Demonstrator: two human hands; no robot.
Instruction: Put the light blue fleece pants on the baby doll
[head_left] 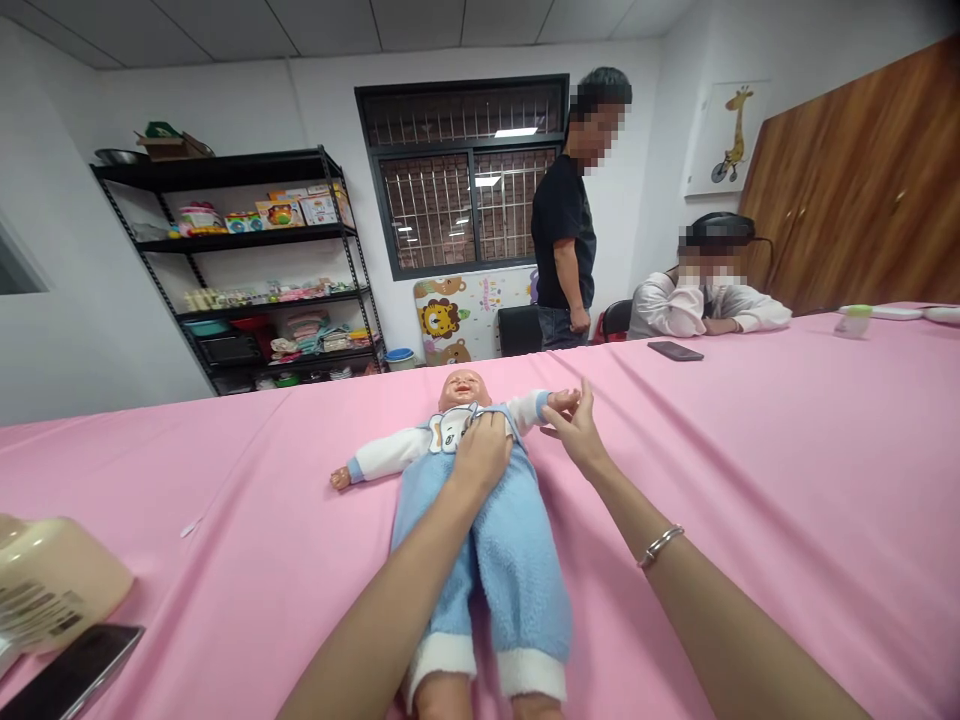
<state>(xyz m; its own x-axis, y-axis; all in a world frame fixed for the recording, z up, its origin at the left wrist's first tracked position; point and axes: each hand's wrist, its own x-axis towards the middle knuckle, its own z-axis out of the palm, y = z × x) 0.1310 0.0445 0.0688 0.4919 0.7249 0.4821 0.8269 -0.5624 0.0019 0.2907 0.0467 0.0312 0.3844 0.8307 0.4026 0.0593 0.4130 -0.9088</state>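
Note:
A baby doll (pixel 459 388) lies on its back on the pink-covered table, its head away from me and its arms spread. It wears fuzzy blue overalls (pixel 525 540) with white cuffs over a white top with blue cuffs. My left hand (pixel 485 450) rests on the chest, its fingers curled onto the cloth at the bib beside an animal-face patch (pixel 448 432). My right hand (pixel 579 430) is at the doll's hand (pixel 562 400) on the right, thumb on one side and fingers on the other. A silver bracelet circles my right wrist.
A beige bottle (pixel 64 580) and a dark phone (pixel 75 670) lie at the near left. Another phone (pixel 675 351) and a small green-lidded container (pixel 853 321) are at the far right. One person (pixel 566 220) stands behind the table; another person (pixel 709 300) sits leaning on it.

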